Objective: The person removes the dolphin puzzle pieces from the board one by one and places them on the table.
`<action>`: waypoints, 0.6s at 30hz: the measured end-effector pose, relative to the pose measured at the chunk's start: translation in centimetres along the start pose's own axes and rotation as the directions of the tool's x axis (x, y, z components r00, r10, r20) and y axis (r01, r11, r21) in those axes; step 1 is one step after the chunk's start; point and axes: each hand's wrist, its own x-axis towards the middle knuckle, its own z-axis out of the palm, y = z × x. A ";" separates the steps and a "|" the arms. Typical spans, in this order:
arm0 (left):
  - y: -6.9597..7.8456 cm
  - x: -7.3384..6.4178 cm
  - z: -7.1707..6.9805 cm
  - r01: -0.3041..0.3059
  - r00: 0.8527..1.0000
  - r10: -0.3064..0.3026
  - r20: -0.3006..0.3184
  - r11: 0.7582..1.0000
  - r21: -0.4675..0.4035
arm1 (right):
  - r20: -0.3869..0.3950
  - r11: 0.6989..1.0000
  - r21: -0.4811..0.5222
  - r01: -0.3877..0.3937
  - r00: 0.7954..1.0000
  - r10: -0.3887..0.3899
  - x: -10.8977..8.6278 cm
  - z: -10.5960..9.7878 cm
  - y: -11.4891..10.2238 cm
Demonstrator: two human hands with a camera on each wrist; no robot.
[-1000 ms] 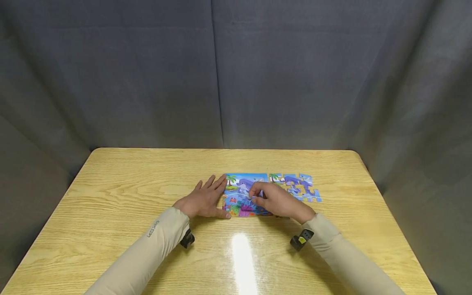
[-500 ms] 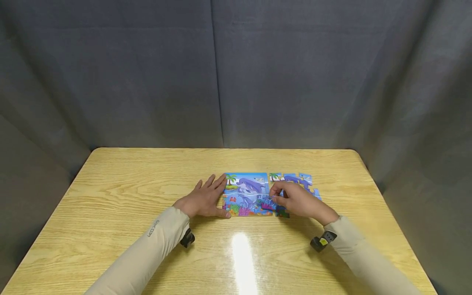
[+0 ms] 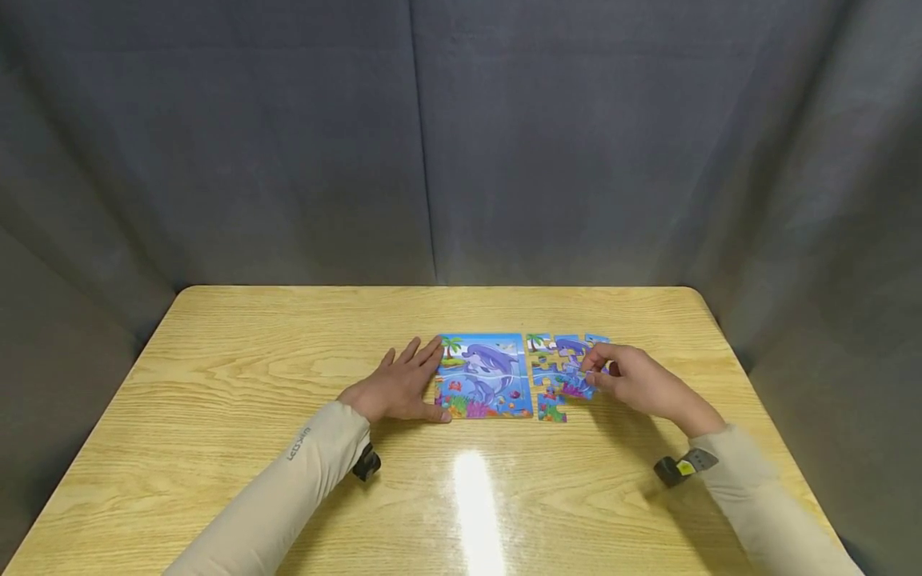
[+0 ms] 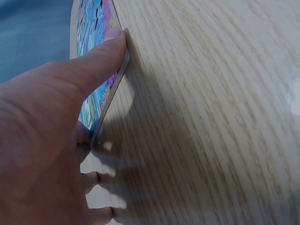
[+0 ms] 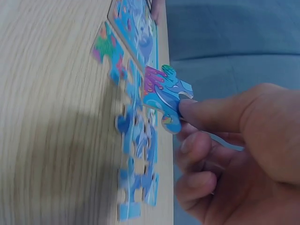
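Note:
A dolphin puzzle board [image 3: 484,376] lies flat on the table. My left hand [image 3: 399,388] rests at its left edge, fingers spread and straight, thumb on the near left corner. In the left wrist view the thumb [image 4: 105,58] presses the board's rim. My right hand [image 3: 637,384] pinches a jigsaw piece [image 5: 161,93] with purple coral and blue sea between thumb and fingertips. That piece is raised over the loose jigsaw pieces [image 3: 569,346] to the right of the board. A coral corner piece [image 3: 551,410] lies by the board's near right corner.
The wooden table [image 3: 288,336] has rounded far corners. A grey curtain [image 3: 302,160] hangs behind it and along both sides. A bright light reflection [image 3: 475,504] shows on the near tabletop.
My right hand has moved right, from over the board to over the loose pieces, carrying the jigsaw piece. More of the board's picture is uncovered. The left hand has stayed in place.

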 end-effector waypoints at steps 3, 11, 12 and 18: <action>0.0 0.0 -0.1 0.000 1.000 0.000 0.000 1.000 -0.001 | 0.009 1.000 -0.002 -0.001 1.000 0.001 -0.5 -0.4 0.5; 0.1 -0.1 -0.2 -0.008 1.000 0.008 -0.001 1.000 -0.004 | 0.060 0.999 -0.015 0.030 0.998 -0.029 -1.4 -0.3 1.9; 0.1 -0.1 -0.3 -0.007 1.000 0.007 -0.001 1.000 -0.004 | 0.064 0.999 -0.013 0.032 0.997 -0.031 -1.5 -0.2 2.0; 0.2 -0.2 -0.2 -0.005 1.000 0.005 0.002 1.000 -0.006 | 0.067 0.999 0.014 0.040 0.997 -0.040 -1.6 0.5 2.7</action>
